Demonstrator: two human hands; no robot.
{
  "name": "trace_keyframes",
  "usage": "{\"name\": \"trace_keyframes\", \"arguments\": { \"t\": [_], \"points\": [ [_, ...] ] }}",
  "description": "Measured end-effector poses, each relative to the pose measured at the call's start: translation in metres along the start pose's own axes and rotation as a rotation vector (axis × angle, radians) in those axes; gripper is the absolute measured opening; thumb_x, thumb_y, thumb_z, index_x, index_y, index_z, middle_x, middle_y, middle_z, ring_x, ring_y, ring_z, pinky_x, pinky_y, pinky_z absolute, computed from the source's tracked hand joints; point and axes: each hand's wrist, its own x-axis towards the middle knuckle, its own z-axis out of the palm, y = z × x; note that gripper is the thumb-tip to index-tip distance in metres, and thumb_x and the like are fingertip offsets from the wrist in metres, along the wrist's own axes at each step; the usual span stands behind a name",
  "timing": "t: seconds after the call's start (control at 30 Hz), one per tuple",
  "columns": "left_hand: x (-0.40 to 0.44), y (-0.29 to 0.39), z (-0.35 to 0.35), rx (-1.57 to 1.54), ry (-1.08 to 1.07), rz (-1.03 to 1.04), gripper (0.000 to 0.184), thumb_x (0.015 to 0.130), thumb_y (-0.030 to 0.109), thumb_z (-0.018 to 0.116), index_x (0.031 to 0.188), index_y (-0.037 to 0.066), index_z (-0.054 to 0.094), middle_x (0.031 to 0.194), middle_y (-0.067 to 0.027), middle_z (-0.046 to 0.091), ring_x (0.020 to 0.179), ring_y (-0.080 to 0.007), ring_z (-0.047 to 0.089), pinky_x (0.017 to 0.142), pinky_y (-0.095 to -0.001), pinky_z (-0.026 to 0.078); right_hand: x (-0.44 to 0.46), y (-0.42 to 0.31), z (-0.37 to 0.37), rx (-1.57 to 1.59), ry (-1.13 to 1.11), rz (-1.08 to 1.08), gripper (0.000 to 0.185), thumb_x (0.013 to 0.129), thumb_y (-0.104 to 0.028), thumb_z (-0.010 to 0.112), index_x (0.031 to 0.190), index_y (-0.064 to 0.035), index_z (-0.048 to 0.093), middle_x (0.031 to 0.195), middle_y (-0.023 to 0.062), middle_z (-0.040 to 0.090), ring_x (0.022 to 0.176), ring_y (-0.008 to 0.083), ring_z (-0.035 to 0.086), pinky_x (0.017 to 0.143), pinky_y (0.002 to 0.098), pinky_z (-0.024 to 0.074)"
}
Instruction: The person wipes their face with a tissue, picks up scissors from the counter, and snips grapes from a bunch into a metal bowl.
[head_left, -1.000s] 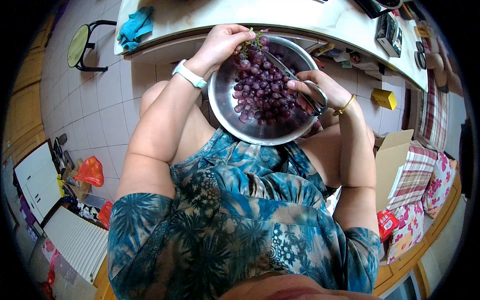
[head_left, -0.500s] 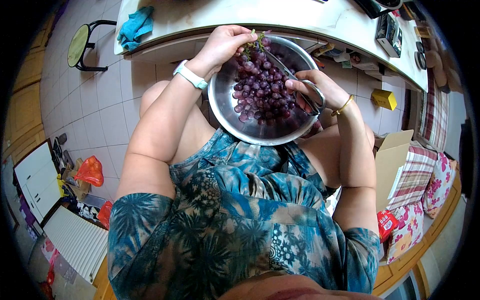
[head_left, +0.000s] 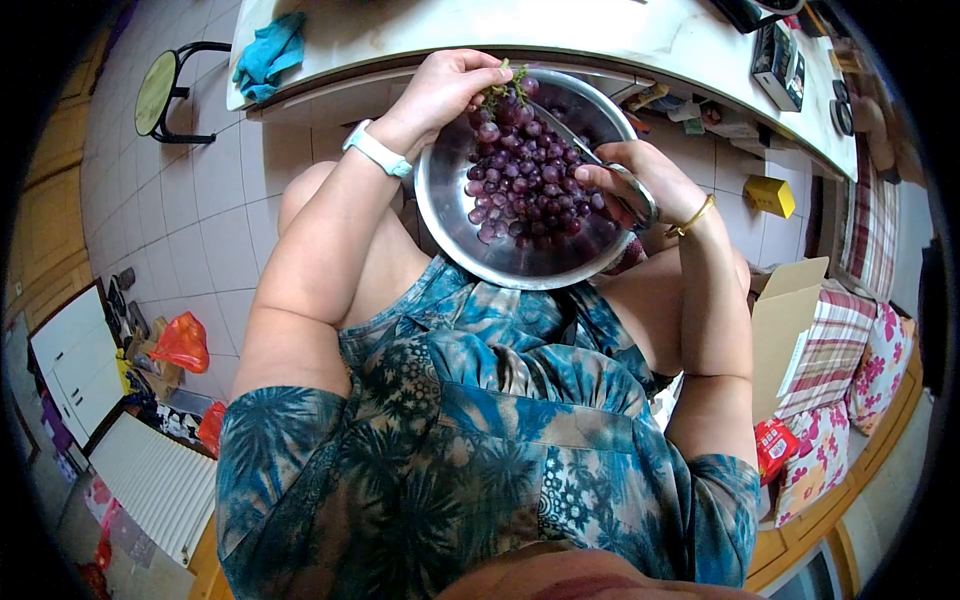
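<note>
Your left hand (head_left: 455,92) pinches the green stem (head_left: 503,92) at the bowl's (head_left: 447,185) far side; your right hand (head_left: 650,175) has its grip closed round the scissors (head_left: 574,139), which reach left among the grapes (head_left: 530,172) in the bowl. You seem to be snipping grapes loose; the next cut calls for a steady stem.

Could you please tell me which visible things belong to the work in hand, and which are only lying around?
In use:
grapes, in the metal bowl
green stem, held by the left hand
scissors, held by the right hand

Lying about:
blue cloth, on the white table
yellow box
stool
open cardboard box
</note>
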Motion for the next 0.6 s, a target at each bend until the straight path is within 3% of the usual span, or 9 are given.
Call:
{"name": "trace_keyframes", "arguments": {
  "t": [0.27,0.6],
  "points": [
    [-0.001,0.002,-0.004,-0.004,-0.046,0.021,0.024,0.095,0.024,0.071,0.111,0.005,0.071,0.090,0.0048,0.066,0.071,-0.0023,0.048,0.063,-0.0185,0.040,-0.009,0.016,-0.022,0.047,-0.017,-0.060,0.045,0.092,-0.046,0.073,0.087,-0.0023,0.064,0.056,0.0000,0.054,0.048,0.0105,0.055,0.045,0.0275,0.0414],
    [-0.003,0.008,-0.006,-0.048,-0.124,-0.016,0.025,0.097,0.023,0.067,0.116,0.006,0.068,0.104,0.0039,0.069,0.089,-0.0017,0.059,0.074,-0.0170,0.045,-0.012,0.007,-0.023,0.046,-0.055,-0.065,0.051,0.090,-0.053,0.072,0.092,-0.0021,0.066,0.062,0.0011,0.059,0.052,0.0113,0.060,0.047,0.0263,0.0450]
  ]
}}
